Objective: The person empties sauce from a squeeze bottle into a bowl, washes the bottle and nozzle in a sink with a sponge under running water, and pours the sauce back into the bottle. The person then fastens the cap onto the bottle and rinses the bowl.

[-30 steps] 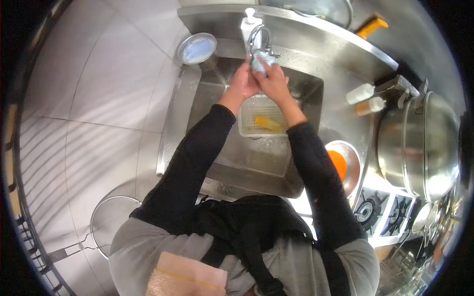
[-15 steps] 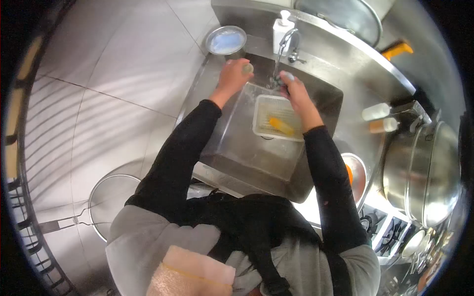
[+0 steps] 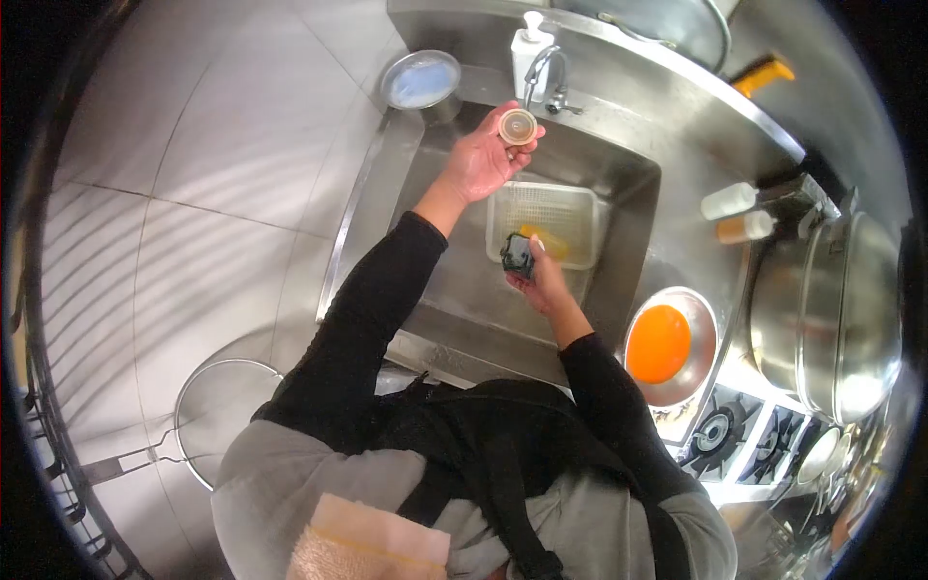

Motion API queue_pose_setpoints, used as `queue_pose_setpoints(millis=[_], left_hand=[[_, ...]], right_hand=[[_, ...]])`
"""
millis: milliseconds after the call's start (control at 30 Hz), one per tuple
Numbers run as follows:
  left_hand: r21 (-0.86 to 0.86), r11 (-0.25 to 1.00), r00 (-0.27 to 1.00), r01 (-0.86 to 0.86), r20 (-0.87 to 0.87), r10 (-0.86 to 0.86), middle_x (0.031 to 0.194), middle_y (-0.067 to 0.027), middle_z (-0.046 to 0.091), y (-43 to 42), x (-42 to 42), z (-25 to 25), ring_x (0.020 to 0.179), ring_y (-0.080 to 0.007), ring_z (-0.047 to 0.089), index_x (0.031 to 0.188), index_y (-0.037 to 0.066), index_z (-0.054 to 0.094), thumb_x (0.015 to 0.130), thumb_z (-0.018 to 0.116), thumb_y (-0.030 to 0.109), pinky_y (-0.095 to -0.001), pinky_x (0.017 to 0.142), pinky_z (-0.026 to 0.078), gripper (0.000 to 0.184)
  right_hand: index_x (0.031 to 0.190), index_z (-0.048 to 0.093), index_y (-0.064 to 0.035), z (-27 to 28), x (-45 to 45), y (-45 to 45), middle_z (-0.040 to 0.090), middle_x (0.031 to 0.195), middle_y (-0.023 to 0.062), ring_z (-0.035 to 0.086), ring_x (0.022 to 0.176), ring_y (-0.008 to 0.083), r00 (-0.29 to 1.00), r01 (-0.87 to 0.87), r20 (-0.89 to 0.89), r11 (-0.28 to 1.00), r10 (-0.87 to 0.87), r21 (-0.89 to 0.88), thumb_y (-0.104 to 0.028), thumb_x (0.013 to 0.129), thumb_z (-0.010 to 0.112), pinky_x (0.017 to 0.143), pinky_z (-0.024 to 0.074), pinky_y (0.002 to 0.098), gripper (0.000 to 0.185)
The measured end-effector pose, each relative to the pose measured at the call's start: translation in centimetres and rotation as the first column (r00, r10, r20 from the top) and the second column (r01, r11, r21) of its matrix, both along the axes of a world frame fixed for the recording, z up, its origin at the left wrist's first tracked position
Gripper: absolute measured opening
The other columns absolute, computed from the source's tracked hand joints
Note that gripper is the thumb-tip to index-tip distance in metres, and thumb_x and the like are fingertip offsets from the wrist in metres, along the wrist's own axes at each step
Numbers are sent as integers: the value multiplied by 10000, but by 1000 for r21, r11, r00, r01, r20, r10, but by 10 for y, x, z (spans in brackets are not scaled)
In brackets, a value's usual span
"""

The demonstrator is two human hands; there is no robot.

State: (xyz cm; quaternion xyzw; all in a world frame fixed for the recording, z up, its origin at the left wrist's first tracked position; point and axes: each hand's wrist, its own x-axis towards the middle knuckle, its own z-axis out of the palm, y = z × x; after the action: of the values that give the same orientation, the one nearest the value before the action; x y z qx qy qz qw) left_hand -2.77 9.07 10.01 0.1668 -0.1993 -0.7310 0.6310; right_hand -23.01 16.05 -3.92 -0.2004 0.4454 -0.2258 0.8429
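My left hand (image 3: 480,162) holds a small round piece (image 3: 518,127), pale-rimmed with a tan middle, like a lid or shallow cup, just under the faucet (image 3: 546,68). Lower down, my right hand (image 3: 541,275) grips a dark, green-black squarish thing (image 3: 517,253) whose kind I cannot make out. It is above the near edge of a white perforated basket (image 3: 590,227). Inside the basket lies something yellow (image 3: 544,239), partly covered by my right hand. The basket sits in a steel sink (image 3: 454,280).
A white pump bottle (image 3: 532,58) stands behind the faucet. At the sink's left corner is a metal container (image 3: 440,108) with something blue. To the right are a bowl of orange liquid (image 3: 659,344), squeeze bottles (image 3: 744,227), a large steel pot (image 3: 822,319) and gas burners (image 3: 720,430).
My right hand has come down from the faucet stream to over the basket with the dark thing. My left hand has moved right, under the faucet, turning the round piece face up.
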Motion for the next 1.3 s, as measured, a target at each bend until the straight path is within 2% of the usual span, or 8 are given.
queue_pose_setpoints(millis=[367, 467, 667, 800, 900, 1067, 1233, 1300], left_hand=[[111, 977, 974, -184, 152, 166, 1203, -153, 620, -16, -3, -12, 1006, -211, 609, 1333, 119, 511, 1013, 506, 340, -332, 822, 487, 389], [89, 985, 966, -149, 225, 126, 1192, -119, 624, -25, 6, -22, 1014, -198, 603, 1355, 107, 495, 1022, 486, 362, -341, 871, 489, 419], [53, 935, 912, -351, 246, 329, 1100, -57, 633, -34, 26, -12, 921, -186, 585, 1306, 93, 532, 1018, 493, 351, -338, 842, 478, 389], [83, 926, 920, -369, 175, 351, 1092, -91, 640, -22, 48, -23, 913, -192, 591, 1299, 90, 534, 1013, 479, 339, -339, 832, 485, 383], [72, 975, 973, -208, 114, 200, 1087, -122, 647, -18, 52, -38, 940, -221, 607, 1311, 119, 535, 1005, 450, 358, -359, 827, 503, 397], [94, 991, 991, -94, 101, 84, 1075, -140, 648, -41, 26, -45, 887, -221, 618, 1297, 121, 552, 992, 469, 357, -342, 797, 514, 394], [96, 995, 991, -34, 135, 21, 1134, -134, 643, -65, 1, -46, 895, -201, 621, 1300, 92, 550, 999, 475, 378, -323, 819, 517, 421], [104, 994, 977, -42, 210, 20, 1153, -121, 641, -70, -11, -44, 896, -197, 621, 1301, 83, 549, 998, 483, 383, -317, 827, 518, 432]], right_hand=[[1313, 531, -75, 90, 32, -109, 636, 1185, 97, 592, 1104, 243, 884, 423, 360, 839, -299, -343, -337, 976, 583, 933, 469, 414, 430], [1228, 619, -46, 119, 58, -159, 653, 1147, 197, 619, 1074, 340, 907, -182, -205, 97, -368, -979, -298, 875, 704, 932, 480, 412, 441], [1128, 684, -15, 160, 98, -196, 651, 1067, 289, 625, 1050, 399, 655, -717, -705, 72, -271, -693, -486, 897, 627, 899, 486, 417, 527], [1014, 705, -43, 167, 106, -194, 679, 897, 242, 663, 858, 431, 737, -505, -559, 241, -380, -829, -378, 898, 593, 754, 529, 464, 371], [1149, 616, 6, 145, 86, -202, 660, 928, 259, 657, 866, 416, 809, -572, -444, -347, -385, -743, -398, 1017, 414, 704, 513, 483, 470], [1172, 506, -23, 103, 43, -171, 643, 891, 180, 646, 769, 295, 898, 113, -263, 764, -351, -635, -384, 1000, 482, 638, 508, 426, 401], [1108, 488, -64, 80, 12, -163, 584, 942, 58, 579, 788, 152, 858, 457, 121, 632, -500, -626, -99, 822, 751, 637, 489, 299, 390], [1044, 597, -48, 104, 21, -152, 613, 984, 99, 606, 892, 228, 846, 175, 64, 162, -529, -971, -72, 757, 752, 759, 498, 360, 328]])
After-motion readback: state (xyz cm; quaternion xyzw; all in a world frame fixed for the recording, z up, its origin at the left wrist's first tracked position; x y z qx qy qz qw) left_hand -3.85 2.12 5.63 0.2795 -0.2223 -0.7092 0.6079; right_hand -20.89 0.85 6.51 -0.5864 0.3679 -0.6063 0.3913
